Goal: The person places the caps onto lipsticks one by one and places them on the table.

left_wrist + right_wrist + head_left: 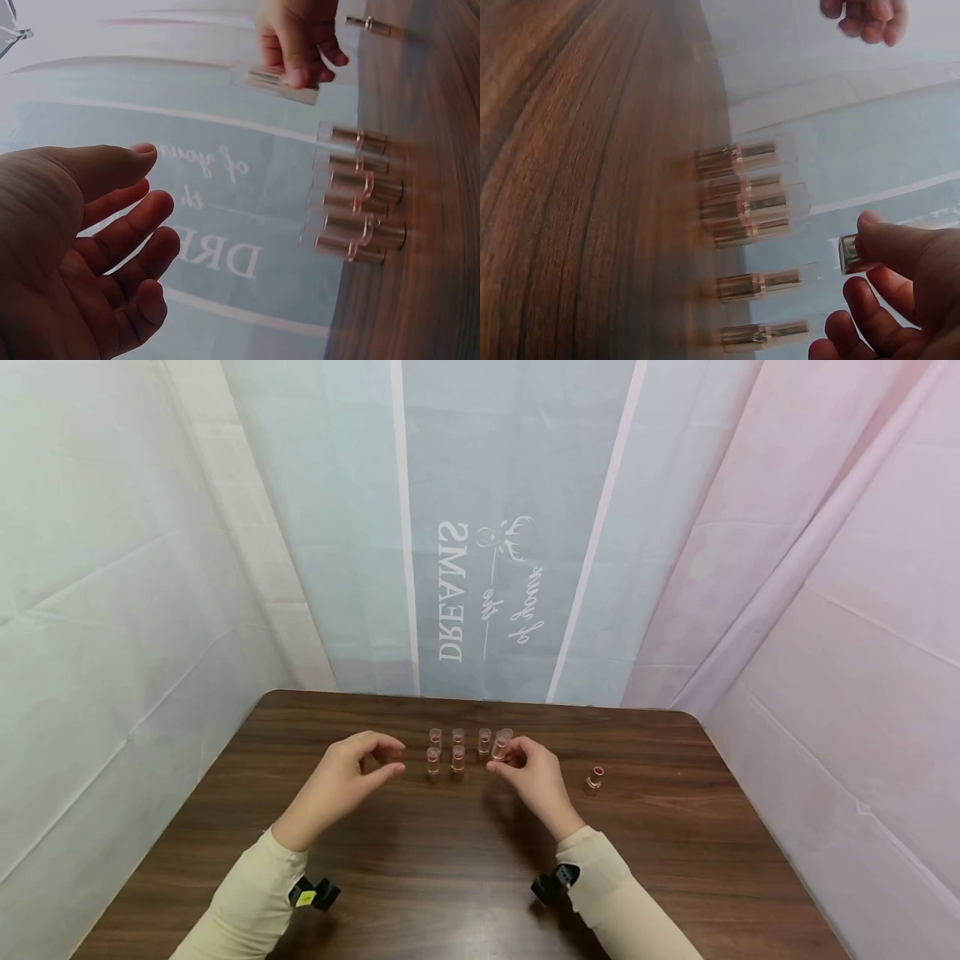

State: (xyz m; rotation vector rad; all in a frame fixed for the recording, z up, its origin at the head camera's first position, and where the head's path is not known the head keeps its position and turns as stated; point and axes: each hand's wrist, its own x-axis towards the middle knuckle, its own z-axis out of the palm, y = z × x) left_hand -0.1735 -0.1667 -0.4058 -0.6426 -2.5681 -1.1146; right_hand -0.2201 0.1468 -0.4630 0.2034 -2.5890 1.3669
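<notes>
My right hand [534, 778] pinches a lipstick [500, 747] between thumb and fingers, raised off the table. Its gold tube [285, 84] and clear cap show in the left wrist view; from the right wrist only the gold base [849, 255] shows beside the thumb. Several capped lipsticks [458, 763] stand upright in two short rows at the table's middle, just left of that hand. Left of the rows, my left hand [337, 783] hovers with thumb and fingers apart and nothing between them. A lipstick without a cap [594, 781] stands to the right, its red tip exposed.
The dark wooden table [435, 877] has its far edge close behind the lipsticks. A printed blue-grey curtain [337, 527] hangs behind, with pale cloth [97, 610] at both sides. Each wrist carries a small black camera [555, 883].
</notes>
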